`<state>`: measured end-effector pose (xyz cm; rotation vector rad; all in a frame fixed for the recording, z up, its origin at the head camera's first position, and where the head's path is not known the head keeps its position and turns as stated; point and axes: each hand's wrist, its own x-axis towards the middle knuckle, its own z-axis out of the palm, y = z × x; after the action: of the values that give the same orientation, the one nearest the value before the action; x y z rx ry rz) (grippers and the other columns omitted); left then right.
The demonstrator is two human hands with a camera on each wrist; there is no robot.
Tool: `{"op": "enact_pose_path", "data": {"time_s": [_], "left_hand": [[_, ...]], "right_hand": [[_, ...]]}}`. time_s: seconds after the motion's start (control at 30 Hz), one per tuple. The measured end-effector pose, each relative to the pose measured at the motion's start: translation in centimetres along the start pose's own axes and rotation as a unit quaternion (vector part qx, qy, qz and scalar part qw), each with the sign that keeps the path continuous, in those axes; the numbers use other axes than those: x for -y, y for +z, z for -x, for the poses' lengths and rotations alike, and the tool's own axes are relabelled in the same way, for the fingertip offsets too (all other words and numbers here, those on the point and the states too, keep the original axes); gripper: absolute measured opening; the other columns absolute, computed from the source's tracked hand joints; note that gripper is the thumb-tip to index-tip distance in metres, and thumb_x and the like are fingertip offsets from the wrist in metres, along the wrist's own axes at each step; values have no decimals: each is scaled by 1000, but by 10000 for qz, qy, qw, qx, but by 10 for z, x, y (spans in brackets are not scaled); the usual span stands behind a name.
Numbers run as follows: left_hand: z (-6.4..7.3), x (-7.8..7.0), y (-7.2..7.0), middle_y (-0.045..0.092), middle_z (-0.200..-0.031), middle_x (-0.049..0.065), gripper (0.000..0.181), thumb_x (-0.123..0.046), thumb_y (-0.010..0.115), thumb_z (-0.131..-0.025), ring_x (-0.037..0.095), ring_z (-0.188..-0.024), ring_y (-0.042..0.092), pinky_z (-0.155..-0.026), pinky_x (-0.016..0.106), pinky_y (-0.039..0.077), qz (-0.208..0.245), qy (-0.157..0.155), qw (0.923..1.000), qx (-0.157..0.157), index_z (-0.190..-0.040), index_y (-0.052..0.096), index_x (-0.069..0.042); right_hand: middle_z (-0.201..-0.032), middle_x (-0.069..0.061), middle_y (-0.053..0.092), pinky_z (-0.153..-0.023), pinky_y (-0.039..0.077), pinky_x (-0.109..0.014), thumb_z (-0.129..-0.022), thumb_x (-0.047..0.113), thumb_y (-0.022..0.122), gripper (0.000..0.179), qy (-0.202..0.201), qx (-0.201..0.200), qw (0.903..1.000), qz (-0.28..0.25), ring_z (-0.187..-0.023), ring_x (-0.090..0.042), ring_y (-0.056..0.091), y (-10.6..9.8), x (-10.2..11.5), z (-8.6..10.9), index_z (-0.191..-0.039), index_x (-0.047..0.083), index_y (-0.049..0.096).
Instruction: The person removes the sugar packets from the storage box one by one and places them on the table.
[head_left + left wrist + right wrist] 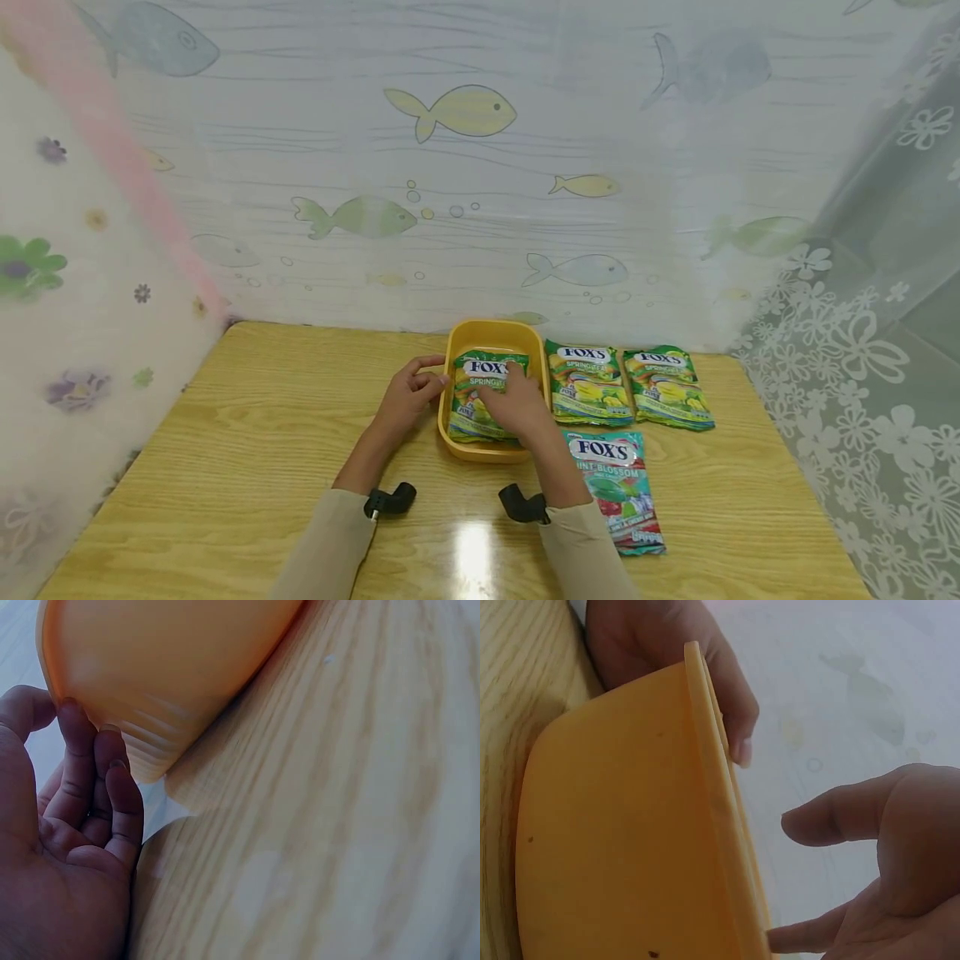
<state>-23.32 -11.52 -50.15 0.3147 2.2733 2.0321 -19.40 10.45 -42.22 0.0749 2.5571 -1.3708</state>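
A yellow plastic tub (491, 454) stands near the table's back edge, with a green Fox's Spring Tea candy bag (468, 412) lying inside it, label up. My left hand (408, 393) pinches the tub's left rim between thumb and fingertips; the left wrist view has those fingers (77, 761) bent against the outer wall. Over the bag, my right hand (521, 408) reaches in across the right rim, thumb and fingers spread, its fingertips on the bag's upper part. In the right wrist view, the right thumb (829, 817) stretches above the rim, and the tub wall hides the bag.
Two more green candy bags (588, 385) (667, 390) lie side by side right of the tub. A teal and red Fox's candy bag (618, 500) lies nearer, partly behind the right forearm. A fish-patterned curtain (465, 175) hangs behind the wooden table (247, 467).
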Motion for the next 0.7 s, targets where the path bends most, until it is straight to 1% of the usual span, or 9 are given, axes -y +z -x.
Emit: {"op": "enact_pose_path", "data": {"time_s": [0.23,0.33,0.57,0.7], "left_hand": [[0,0,1,74,-95,15,40,-21,66,-108,18,-81,65,-80,29,52,32,44,10000,-6,-146,58,-12],[0,0,1,74,-94,15,40,-21,66,-108,18,-81,64,-79,29,51,24,25,10000,-37,-145,59,-12],[0,0,2,74,-92,13,39,-19,66,-107,19,-80,63,-79,29,51,-13,-2,10000,-71,-145,59,-13],[-1,1,2,73,-90,11,40,-19,67,-107,20,-81,62,-79,30,51,-37,49,10000,-28,-145,59,-11]], "right_hand": [[-161,-38,35,-110,45,-62,-105,34,62,84,104,-98,9999,77,-145,-50,44,2,-1,-3,-164,-10,21],[-160,-38,37,-109,47,-60,-105,35,62,86,108,-108,9998,109,-144,-49,46,2,-1,-3,-163,-12,19],[-160,-38,38,-110,46,-58,-103,36,62,89,114,-126,9996,243,-143,-48,47,1,-2,-4,-163,-13,18],[-163,-41,27,-113,42,-62,-102,37,63,92,195,-147,9994,254,-148,-53,37,1,-3,-4,-164,-12,16]]}}
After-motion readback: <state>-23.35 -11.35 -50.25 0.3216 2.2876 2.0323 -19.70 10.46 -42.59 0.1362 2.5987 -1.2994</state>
